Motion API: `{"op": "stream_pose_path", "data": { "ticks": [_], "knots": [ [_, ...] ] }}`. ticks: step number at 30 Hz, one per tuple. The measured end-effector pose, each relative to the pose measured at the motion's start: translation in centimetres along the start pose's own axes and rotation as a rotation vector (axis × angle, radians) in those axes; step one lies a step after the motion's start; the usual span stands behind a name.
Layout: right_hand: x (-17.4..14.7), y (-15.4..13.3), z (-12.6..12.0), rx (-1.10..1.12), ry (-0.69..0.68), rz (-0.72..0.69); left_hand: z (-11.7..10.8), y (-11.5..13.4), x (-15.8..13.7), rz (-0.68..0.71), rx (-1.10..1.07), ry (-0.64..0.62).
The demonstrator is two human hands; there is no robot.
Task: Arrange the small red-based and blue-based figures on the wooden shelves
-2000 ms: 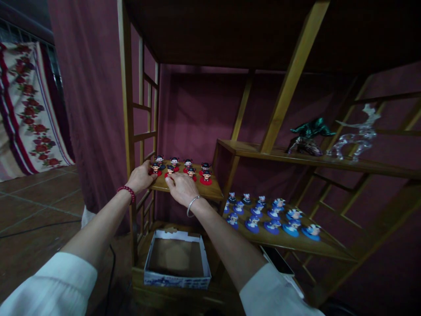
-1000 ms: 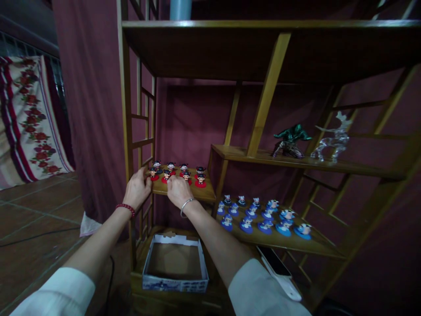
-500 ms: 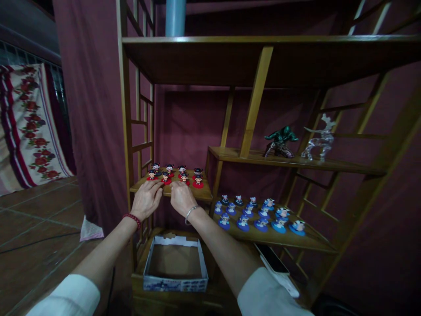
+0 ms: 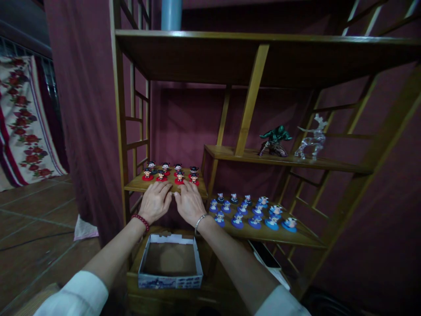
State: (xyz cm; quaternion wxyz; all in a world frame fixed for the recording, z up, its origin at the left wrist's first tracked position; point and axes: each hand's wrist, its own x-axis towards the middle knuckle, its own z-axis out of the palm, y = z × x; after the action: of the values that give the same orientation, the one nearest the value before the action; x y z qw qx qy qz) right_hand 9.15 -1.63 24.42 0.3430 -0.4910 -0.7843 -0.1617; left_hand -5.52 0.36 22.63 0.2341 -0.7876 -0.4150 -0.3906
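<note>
Several small figurines with red bases (image 4: 179,177) stand in two rows on the left wooden shelf (image 4: 133,186). My left hand (image 4: 155,202) lies at the shelf's front edge, fingers stretched out just in front of the front-row figurine (image 4: 161,176) second from the left. Beside it, my right hand (image 4: 190,204) reaches to the same edge. Its extended fingertips are close to the two right-hand front figurines (image 4: 194,177); whether they touch cannot be made out. The thumbs point toward each other with a small gap. Neither hand visibly holds anything.
An open cardboard box (image 4: 170,281) sits below the hands. Several blue and purple figurines (image 4: 242,208) fill the lower right shelf. A green-and-dark figure (image 4: 275,140) and a clear deer ornament (image 4: 312,139) stand above. A phone-like device (image 4: 265,254) lies lower right.
My right hand has moved right along the shelf edge, and its curled fingers have straightened. My left hand has shifted slightly right and lower. The view has turned a little.
</note>
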Motion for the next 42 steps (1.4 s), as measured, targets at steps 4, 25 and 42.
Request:
{"op": "stream_pose_path", "data": {
  "ticks": [4,25,42],
  "knots": [
    [0.4,-0.1,-0.1,0.01,-0.057,0.016,0.0,1.3,1.0,-0.061,0.006,-0.05],
    [2.0,0.3,-1.1,0.039,-0.249,0.081,0.3,2.5,2.7,-0.177,-0.021,-0.158],
    [1.9,0.3,-1.4,0.062,-0.208,0.09,1.3,3.0,1.9,-0.249,-0.039,0.02]
  ]
}}
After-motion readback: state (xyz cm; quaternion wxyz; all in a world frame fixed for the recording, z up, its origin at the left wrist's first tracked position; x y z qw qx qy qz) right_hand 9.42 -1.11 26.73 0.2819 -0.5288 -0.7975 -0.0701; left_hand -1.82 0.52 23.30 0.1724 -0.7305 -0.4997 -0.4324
